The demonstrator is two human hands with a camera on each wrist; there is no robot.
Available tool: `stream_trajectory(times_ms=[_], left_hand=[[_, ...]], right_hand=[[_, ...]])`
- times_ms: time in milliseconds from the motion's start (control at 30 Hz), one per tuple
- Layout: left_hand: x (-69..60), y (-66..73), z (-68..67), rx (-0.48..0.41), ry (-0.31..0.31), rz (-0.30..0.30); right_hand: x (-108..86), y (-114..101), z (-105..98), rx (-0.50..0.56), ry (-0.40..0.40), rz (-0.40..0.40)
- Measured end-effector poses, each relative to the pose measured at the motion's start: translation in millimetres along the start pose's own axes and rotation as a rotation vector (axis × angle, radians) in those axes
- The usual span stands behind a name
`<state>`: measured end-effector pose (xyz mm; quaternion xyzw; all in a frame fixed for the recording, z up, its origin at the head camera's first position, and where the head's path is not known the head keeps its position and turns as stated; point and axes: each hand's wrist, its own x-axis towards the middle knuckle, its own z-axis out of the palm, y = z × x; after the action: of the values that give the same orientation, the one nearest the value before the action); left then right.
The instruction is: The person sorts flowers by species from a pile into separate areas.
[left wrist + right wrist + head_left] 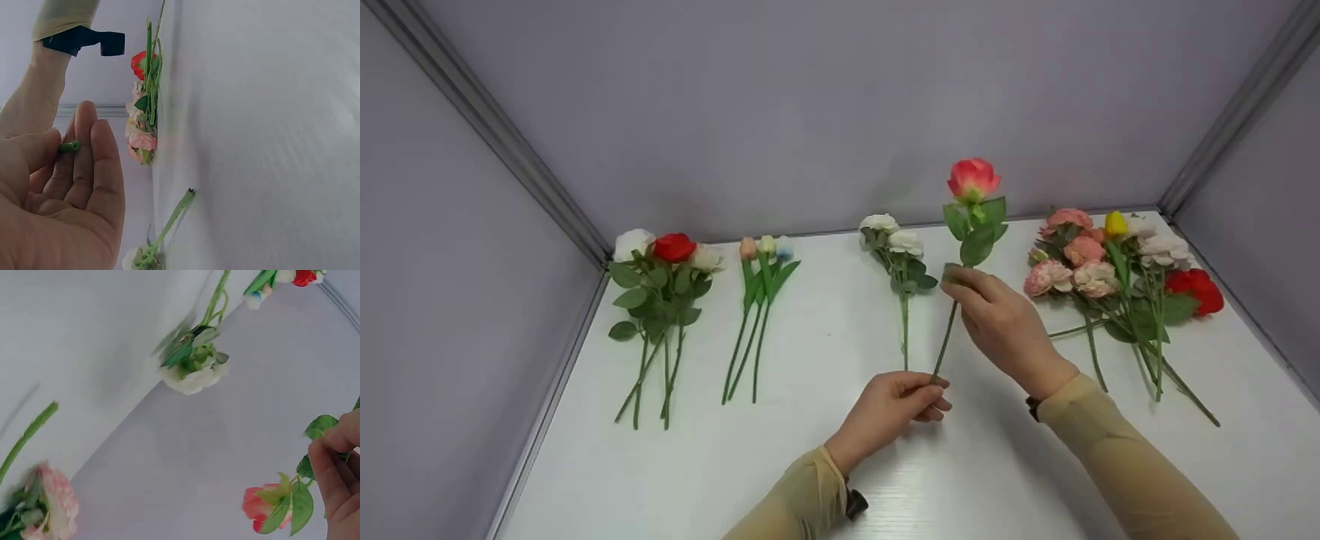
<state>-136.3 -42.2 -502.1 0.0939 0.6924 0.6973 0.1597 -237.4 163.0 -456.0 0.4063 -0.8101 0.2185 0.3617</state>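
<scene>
Pink, the rose [973, 180] is held above the bench [825, 337]: left hand [892, 409] pinching the stem [946, 337] near its end, right hand [1009, 322] pinching below the leaves [978, 246]. Swinging sideways could snag the neighbouring white flowers [905, 241].

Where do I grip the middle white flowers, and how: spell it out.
Best to pinch the bare stem below the leaves, coming from above on the near side. The white flowers lie with blooms far and stem near, so this should spare the blooms. The left hand hides the stem's end in the head view, so pinch partway up.
</scene>
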Motion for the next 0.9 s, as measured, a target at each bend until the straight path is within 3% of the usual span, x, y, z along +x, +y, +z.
stream_trajectory(times_ms=[100, 233, 333, 400, 533, 667, 800, 900], left_hand=[[-1.2, -2.4, -6.7, -0.013, 0.027, 0.002], [-1.0, -5.4, -11.7, -0.005, 0.049, -0.005], [1.3, -8.7, -11.4, -0.023, 0.043, -0.012], [2.6, -10.9, -10.9, -0.042, 0.023, -0.022], [3.4, -12.6, -12.9, -0.032, -0.028, -0.05], [4.5, -9.6, -17.2, -0.02, -0.06, -0.021], [4.6, -8.8, -19.9, -0.035, -0.055, 0.011], [4.0, -11.0, -22.3, -0.029, -0.023, -0.003]], right_hand=[[-1.4, -11.1, 8.3, 0.194, 0.118, 0.148], [-0.1, -31.0, 13.2, 0.669, 0.253, 0.532], [3.4, -40.4, 13.9, 0.967, 0.239, 0.809], [5.5, -43.3, 15.4, 1.06, 0.199, 0.923], [7.0, -44.6, 19.6, 1.082, 0.104, 1.001], [6.3, -44.1, 23.1, 1.074, 0.044, 1.019], [4.5, -44.9, 25.5, 1.079, 0.008, 1.03], [2.9, -45.3, 27.4, 1.116, -0.021, 1.04]])
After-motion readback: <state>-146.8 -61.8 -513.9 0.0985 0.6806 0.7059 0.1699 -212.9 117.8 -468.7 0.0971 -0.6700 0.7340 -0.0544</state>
